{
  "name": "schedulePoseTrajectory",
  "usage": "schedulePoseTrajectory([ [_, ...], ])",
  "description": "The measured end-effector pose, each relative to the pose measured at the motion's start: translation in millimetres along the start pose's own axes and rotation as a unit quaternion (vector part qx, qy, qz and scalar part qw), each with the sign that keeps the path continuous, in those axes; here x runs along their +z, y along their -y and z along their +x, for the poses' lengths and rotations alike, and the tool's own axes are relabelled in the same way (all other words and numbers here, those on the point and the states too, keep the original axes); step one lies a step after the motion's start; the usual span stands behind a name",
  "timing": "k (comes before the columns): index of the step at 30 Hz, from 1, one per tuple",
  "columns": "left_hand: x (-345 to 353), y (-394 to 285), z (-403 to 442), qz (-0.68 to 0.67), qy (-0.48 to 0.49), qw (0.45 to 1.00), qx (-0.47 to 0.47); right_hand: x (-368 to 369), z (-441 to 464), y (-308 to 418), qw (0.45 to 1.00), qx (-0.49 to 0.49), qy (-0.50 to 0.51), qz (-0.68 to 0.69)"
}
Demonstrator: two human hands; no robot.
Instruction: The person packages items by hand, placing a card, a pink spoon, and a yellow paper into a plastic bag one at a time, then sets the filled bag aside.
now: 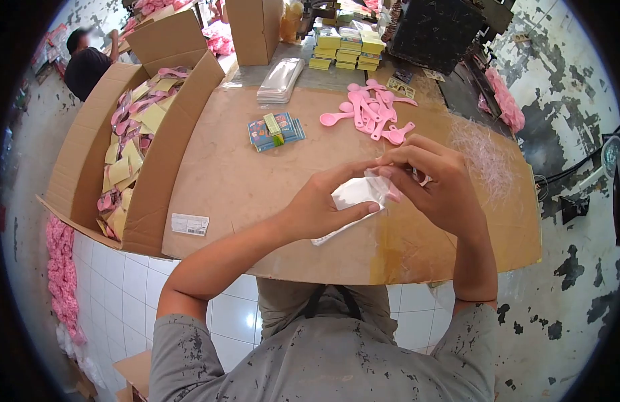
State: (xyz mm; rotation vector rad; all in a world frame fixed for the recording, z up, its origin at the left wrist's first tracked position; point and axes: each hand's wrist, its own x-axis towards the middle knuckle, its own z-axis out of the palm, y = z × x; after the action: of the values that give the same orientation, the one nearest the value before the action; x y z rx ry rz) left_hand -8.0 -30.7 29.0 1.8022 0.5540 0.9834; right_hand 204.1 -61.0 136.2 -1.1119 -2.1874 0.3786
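A clear plastic bag (377, 179) is between my two hands, above a small pile of clear bags (350, 197) on the cardboard-covered table. My left hand (323, 201) spans the pile, its thumb resting on it and its index finger at the bag's upper edge. With fingers bent in a pinch, my right hand (434, 177) grips that edge. Something pink (393, 193), partly hidden, shows beneath the right fingers; its full shape cannot be made out. Pink plastic spoons (370, 110) lie heaped beyond my hands. A bundle of blue printed cards (276, 130) lies to their left.
A large carton (149, 174) of packed pink spoons and yellowish cards stands left. Another stack of plastic bags (280, 80) and stacked yellow-edged cards (347, 47) lie at the back. A black machine (434, 33) stands back right; plastic shreds (484, 157) lie right. A person (89, 67) sits far left.
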Motion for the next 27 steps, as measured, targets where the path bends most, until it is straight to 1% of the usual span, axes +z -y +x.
schedulePoseTrajectory([
  [3,-2,8,2,0.029,-0.001,0.997,0.065,10,4,-2,0.999,-0.034,-0.009,-0.011],
  [6,1,13,4,-0.077,-0.013,0.995,0.062,15,6,-2,1.000,0.005,0.003,0.024],
  [9,-5,-5,3,-0.132,-0.025,0.989,-0.059,31,10,-12,0.985,-0.082,-0.146,-0.046],
  [12,-6,1,2,-0.137,-0.063,0.988,-0.043,33,14,-10,0.947,-0.188,-0.143,-0.217],
  [18,-4,9,-1,0.062,-0.097,0.993,0.029,57,15,-21,0.905,-0.239,-0.142,-0.321],
  [21,-5,5,-1,0.115,-0.046,0.992,0.007,60,16,-23,0.904,-0.198,-0.108,-0.363],
  [24,-10,-3,3,0.118,-0.006,0.993,-0.010,51,20,-42,0.905,-0.127,-0.171,-0.369],
  [25,-10,1,4,0.053,-0.014,0.998,-0.035,42,18,-48,0.953,-0.056,-0.165,-0.250],
  [26,-9,8,3,-0.012,-0.024,0.998,-0.061,29,13,-54,0.980,0.017,-0.155,-0.124],
  [27,-8,12,3,-0.078,-0.033,0.993,-0.087,14,7,-59,0.986,0.090,-0.140,0.004],
])
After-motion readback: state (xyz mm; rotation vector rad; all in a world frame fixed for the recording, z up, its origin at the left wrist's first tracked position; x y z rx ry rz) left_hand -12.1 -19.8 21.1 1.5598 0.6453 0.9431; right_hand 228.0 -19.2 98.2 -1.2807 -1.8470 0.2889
